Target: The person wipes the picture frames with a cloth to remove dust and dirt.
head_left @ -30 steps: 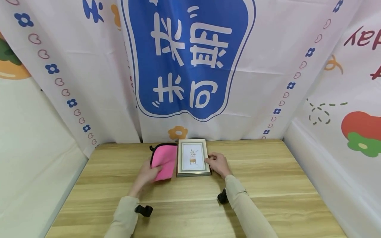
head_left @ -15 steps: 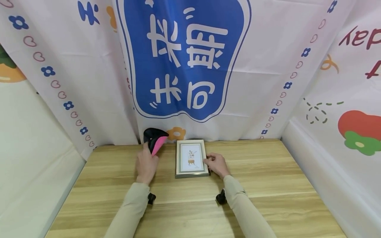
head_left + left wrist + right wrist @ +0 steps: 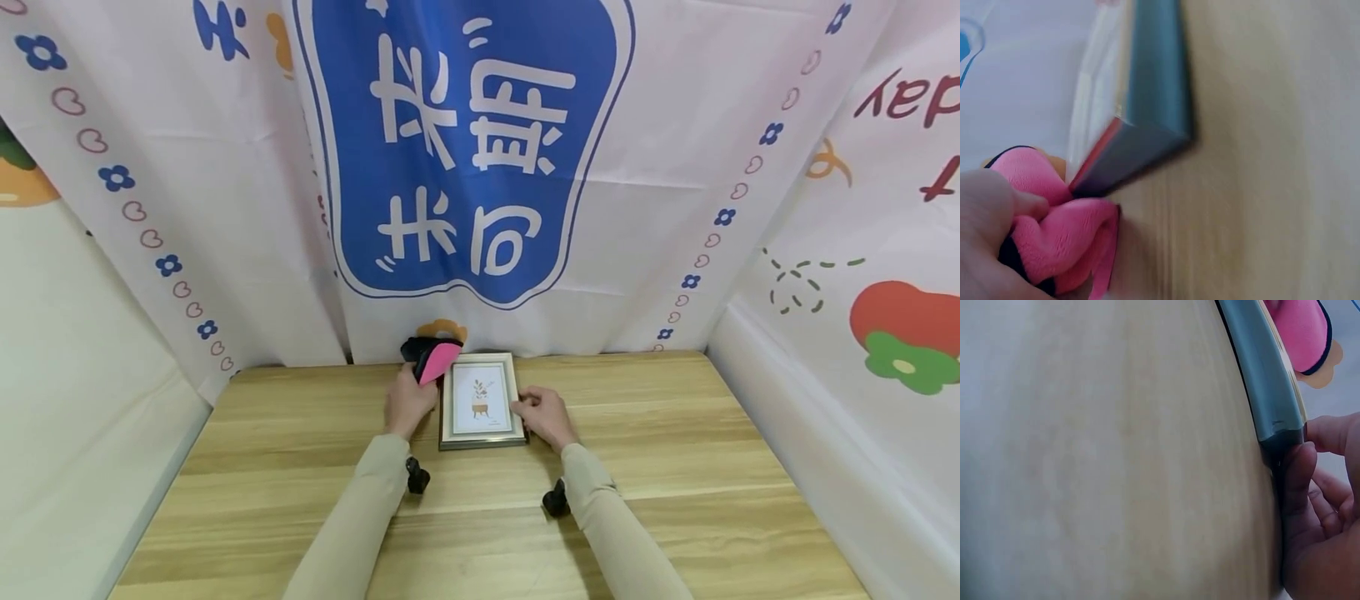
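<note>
A picture frame (image 3: 482, 400) with a light border and a potted-plant print lies face up near the table's back edge. My right hand (image 3: 547, 415) grips its right side; in the right wrist view, thumb and fingers of this hand (image 3: 1329, 500) are at the corner of the frame (image 3: 1260, 369). My left hand (image 3: 410, 402) holds a bunched pink cloth (image 3: 441, 360) with black backing at the frame's upper left. Up close in the left wrist view, the plush cloth (image 3: 1066, 240) folds around the left hand's (image 3: 991, 231) thumb, right at the frame's edge (image 3: 1154, 87).
The wood-grain table (image 3: 637, 500) spreads around both hands. Behind it hangs a white printed curtain (image 3: 667, 108) with a blue panel, close to the frame's far end. Black wrist cameras (image 3: 557, 498) are strapped on both forearms.
My left hand has lifted the pink cloth, turned it so its black side shows, and brought it rightward against the frame's left edge. The right hand keeps its grip.
</note>
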Action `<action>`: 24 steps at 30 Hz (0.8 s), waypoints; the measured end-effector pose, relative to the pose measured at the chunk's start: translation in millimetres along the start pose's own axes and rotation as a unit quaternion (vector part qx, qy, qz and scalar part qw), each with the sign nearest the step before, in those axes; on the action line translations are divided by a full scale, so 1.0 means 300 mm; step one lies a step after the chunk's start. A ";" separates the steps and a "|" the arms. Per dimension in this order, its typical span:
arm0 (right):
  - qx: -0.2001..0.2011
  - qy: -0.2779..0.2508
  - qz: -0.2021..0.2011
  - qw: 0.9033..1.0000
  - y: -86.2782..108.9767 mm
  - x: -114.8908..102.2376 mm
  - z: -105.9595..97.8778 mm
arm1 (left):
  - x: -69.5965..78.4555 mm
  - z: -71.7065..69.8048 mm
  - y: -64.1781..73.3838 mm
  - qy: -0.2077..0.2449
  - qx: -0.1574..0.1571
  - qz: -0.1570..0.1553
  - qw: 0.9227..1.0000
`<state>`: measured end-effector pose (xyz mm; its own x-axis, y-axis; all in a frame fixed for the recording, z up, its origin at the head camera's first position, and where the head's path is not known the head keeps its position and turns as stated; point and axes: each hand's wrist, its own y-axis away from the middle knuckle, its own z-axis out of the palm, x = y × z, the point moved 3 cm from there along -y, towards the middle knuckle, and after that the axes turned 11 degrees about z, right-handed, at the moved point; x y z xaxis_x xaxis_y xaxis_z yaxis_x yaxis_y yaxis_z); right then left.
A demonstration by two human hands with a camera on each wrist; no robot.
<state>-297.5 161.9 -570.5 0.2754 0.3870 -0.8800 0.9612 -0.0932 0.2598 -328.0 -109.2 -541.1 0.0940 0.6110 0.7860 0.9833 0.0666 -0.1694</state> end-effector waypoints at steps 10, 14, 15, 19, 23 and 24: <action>0.008 0.006 -0.006 1.000 0.001 0.002 0.007 | -0.019 0.036 -0.003 0.044 -0.036 -0.022 0.998; 0.007 0.010 -0.006 1.000 -0.002 0.002 0.012 | -0.017 0.023 0.011 0.040 -0.037 -0.022 0.998; 0.007 0.012 -0.008 1.000 -0.003 0.002 0.013 | -0.017 0.021 0.014 0.039 -0.039 -0.022 0.998; 0.006 0.010 0.000 1.000 -0.002 0.003 0.008 | -0.019 0.022 0.024 0.039 -0.051 -0.030 0.997; 0.009 0.010 0.003 1.000 -0.005 0.006 0.006 | -0.020 0.021 0.037 0.049 -0.051 -0.024 0.997; 0.009 0.011 0.002 1.000 -0.005 0.007 0.009 | -0.021 0.018 0.042 0.050 -0.049 -0.021 0.997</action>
<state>-298.4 160.4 -573.7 0.2796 0.4073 -0.8694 0.9601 -0.1108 0.2568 -317.1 -107.8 -551.5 0.0626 0.5272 0.8474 0.9968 0.0093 -0.0795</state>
